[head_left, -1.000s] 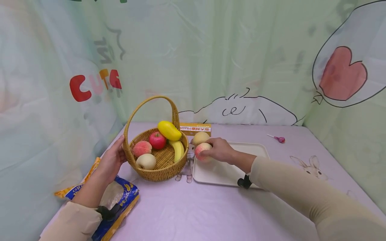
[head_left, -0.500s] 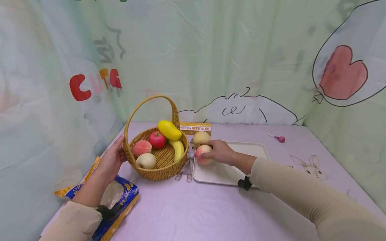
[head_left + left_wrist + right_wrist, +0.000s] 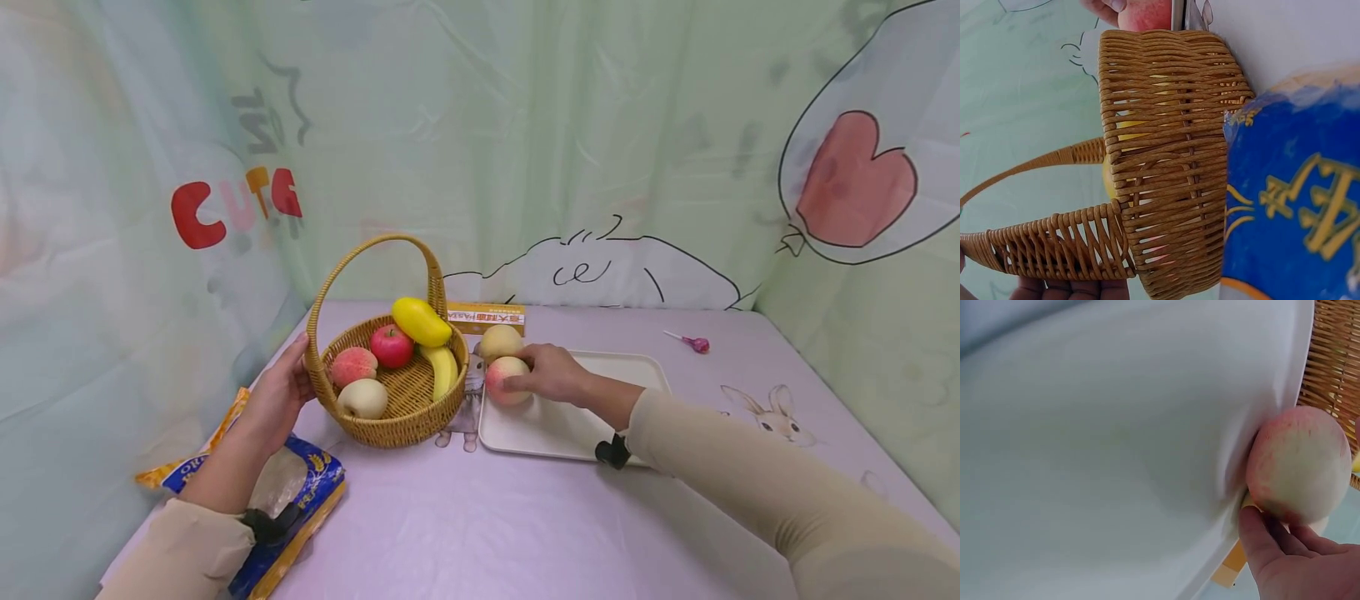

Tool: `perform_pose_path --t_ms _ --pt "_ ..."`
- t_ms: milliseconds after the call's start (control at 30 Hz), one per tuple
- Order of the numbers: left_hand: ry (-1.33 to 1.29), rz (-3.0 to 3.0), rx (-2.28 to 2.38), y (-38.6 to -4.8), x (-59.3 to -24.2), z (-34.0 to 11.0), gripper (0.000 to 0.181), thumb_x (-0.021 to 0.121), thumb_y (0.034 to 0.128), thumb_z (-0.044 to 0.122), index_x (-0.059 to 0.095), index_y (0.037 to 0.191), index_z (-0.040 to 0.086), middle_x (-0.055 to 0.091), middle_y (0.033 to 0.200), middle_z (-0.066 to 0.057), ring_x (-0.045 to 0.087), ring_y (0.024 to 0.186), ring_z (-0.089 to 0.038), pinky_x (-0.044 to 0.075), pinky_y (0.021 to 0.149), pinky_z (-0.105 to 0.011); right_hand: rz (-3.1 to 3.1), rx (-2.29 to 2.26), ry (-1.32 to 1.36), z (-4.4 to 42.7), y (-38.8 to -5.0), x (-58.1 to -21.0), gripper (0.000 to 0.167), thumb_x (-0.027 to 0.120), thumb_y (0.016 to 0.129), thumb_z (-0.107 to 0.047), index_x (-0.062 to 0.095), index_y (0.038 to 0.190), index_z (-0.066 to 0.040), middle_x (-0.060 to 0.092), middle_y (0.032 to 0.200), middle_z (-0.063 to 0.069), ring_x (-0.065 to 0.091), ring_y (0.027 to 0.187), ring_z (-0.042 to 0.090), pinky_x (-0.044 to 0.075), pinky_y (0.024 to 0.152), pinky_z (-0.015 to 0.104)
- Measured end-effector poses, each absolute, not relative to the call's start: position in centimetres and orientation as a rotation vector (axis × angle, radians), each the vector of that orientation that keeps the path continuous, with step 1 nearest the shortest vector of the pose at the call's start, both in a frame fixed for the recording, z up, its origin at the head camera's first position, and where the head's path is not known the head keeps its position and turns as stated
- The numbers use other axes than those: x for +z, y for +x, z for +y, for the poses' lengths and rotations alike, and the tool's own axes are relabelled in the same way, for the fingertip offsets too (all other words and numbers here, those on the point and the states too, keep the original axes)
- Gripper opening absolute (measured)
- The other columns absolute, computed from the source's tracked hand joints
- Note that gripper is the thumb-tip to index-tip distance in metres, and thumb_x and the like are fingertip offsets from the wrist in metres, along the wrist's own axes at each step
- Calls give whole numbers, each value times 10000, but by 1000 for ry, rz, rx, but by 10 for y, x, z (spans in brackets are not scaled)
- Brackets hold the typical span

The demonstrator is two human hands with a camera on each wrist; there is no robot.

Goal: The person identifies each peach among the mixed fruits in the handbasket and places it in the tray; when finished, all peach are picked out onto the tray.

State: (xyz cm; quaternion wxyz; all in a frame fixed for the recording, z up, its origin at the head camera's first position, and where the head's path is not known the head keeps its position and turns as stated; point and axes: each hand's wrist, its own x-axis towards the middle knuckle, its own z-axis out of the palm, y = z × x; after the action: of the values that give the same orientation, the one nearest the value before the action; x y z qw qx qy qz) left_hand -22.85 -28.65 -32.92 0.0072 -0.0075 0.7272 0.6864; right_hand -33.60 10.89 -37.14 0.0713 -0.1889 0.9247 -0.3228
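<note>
My left hand (image 3: 276, 400) grips the wicker basket (image 3: 397, 432) at the lower left of its handle; in the left wrist view its fingers (image 3: 1072, 290) show behind the woven handle (image 3: 1054, 244). Inside the basket lie a red apple (image 3: 392, 347), a pink peach (image 3: 353, 367), a pale round fruit (image 3: 363, 400), a yellow mango (image 3: 422, 322) and a banana (image 3: 442, 372). With my right hand (image 3: 555, 375) I hold a pink-and-cream peach (image 3: 1300, 465) at the left end of the white tray (image 3: 577, 429). Just behind it sits a pale yellow fruit (image 3: 500, 342).
A blue and orange food bag (image 3: 318, 483) lies at the left, under my left forearm. An orange pasta box (image 3: 487, 318) stands at the back. Toward the right rear is a purple lollipop (image 3: 699, 344). Printed curtains enclose the table (image 3: 480, 533).
The peach in my right hand has shifted very slightly over the tray's left end. My left hand and the basket stay in place.
</note>
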Motion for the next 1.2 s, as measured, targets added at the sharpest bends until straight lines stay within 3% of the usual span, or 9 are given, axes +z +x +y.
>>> perform_pose_path --t_ms 133,367,667,900,1200 --pt "-19 2273 2154 -228 -330 -286 466 365 1063 635 584 976 233 644 885 109 564 951 -107 419 947 -291 2799 -932 -549 113 -337 -367 639 811 848 -483 672 1257 -12 726 1134 123 628 1010 243 511 866 373" --pt "-19 2275 2154 -228 -329 -286 461 367 1066 628 588 968 237 641 885 111 558 943 -105 418 939 -291 2793 -918 -507 119 -336 -361 822 773 876 -527 548 1414 53 642 1358 255 615 1241 374 519 1008 490" --pt "-25 2290 2133 -229 -329 -284 473 361 1056 652 557 1037 222 630 913 104 550 984 -122 413 959 -295 2765 -947 -538 122 -334 -353 857 763 881 -547 509 1452 38 611 1403 250 588 1297 379 504 1046 497" --pt "-40 2280 2139 -228 -331 -286 470 360 1059 645 573 1010 229 632 904 104 556 969 -119 431 944 -282 2802 -914 -640 119 -333 -343 761 747 876 -564 584 1371 -9 642 1347 227 609 1217 348 509 1005 495" --pt "-17 2288 2135 -228 -331 -286 487 364 1051 663 586 997 233 645 918 104 568 1012 -149 433 957 -278 2815 -961 -730 108 -332 -321 816 734 896 -533 517 1450 26 621 1402 229 613 1273 361 491 1065 498"
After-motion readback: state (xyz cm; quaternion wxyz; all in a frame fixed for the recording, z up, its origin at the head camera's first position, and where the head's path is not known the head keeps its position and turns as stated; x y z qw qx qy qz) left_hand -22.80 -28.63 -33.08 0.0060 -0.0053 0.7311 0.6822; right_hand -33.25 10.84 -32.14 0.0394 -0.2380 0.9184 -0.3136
